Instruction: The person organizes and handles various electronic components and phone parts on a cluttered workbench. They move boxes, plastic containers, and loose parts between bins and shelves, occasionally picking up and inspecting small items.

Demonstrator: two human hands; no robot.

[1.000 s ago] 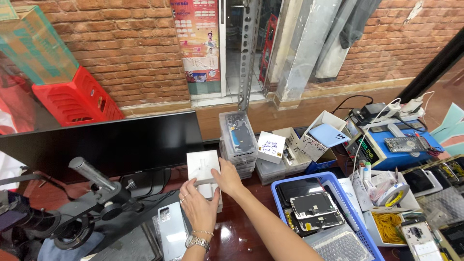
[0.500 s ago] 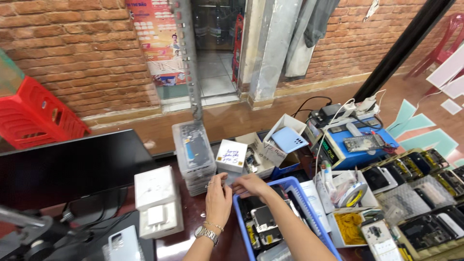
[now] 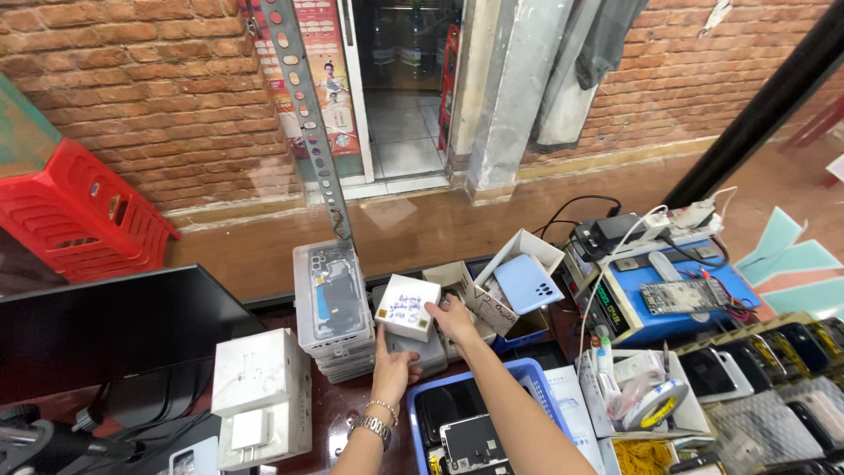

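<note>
Brick backdrop — both hands (image 3: 422, 347) grip square white box (image 3: 407, 308).

Both hands have left the tall white rectangular box (image 3: 262, 398) beside the dark monitor and moved right, where the left hand (image 3: 393, 368) and right hand (image 3: 450, 318) now grip a small square white cardboard box (image 3: 407, 307) next to the stack of clear plastic cases (image 3: 333, 308).

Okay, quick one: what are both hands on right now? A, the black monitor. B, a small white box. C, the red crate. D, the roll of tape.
B: the left hand and right hand both touch the small white box, beside the stack of clear cases.
</note>
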